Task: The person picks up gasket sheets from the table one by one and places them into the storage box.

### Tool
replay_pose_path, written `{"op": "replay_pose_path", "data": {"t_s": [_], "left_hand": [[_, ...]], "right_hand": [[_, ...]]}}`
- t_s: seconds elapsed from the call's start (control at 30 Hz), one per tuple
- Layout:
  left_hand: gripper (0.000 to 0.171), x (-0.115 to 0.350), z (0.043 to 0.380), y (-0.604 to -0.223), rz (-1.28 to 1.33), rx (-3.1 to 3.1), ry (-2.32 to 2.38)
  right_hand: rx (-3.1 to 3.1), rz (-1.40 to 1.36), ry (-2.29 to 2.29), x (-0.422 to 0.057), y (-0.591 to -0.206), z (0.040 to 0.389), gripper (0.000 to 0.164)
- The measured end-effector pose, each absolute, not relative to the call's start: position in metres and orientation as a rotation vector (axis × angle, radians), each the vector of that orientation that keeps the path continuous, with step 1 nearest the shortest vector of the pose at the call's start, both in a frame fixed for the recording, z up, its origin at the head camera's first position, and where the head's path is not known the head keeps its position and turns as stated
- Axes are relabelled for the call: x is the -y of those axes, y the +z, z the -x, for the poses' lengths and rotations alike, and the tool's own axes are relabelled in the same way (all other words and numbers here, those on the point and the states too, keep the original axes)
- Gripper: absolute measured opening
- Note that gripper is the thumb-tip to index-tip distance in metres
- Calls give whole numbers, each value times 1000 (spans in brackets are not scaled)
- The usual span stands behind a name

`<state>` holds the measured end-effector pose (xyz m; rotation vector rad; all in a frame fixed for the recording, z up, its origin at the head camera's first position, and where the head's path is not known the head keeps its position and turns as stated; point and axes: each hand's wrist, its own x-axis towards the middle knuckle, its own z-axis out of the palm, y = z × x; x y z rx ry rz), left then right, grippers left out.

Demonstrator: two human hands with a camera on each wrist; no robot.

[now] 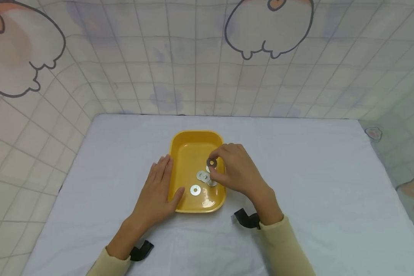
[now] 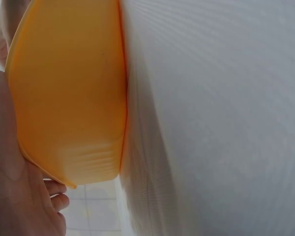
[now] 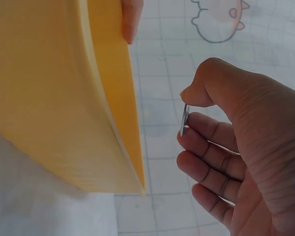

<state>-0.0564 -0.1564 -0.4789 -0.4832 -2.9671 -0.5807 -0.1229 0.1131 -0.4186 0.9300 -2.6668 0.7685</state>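
Note:
A yellow tray (image 1: 184, 165) stands on the white-covered table, with several flat metal washers in it. One washer (image 1: 195, 190) lies apart near the tray's front; others (image 1: 202, 176) overlap in a cluster toward its right side. My right hand (image 1: 239, 170) pinches a washer (image 1: 212, 163) by its edges between thumb and fingers, above the tray's right part. In the right wrist view that washer (image 3: 185, 119) shows edge-on, raised off the tray. My left hand (image 1: 158, 191) rests along the tray's left rim with straight fingers, thumb over the front left corner.
White cloth (image 1: 314, 184) covers the table around the tray. Behind the table hangs a grid-patterned curtain (image 1: 200, 76) with cartoon drawings. Black bands (image 1: 246, 219) show at both wrists, beside pale sleeves.

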Motion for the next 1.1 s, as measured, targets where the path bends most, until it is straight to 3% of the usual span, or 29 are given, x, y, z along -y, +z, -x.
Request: {"op": "replay_pose_path", "data": {"t_s": [1.1], "left_hand": [[88, 156, 55, -475, 487, 2968, -607]], "right_hand": [[2658, -972, 728, -105, -419, 120, 13]]}}
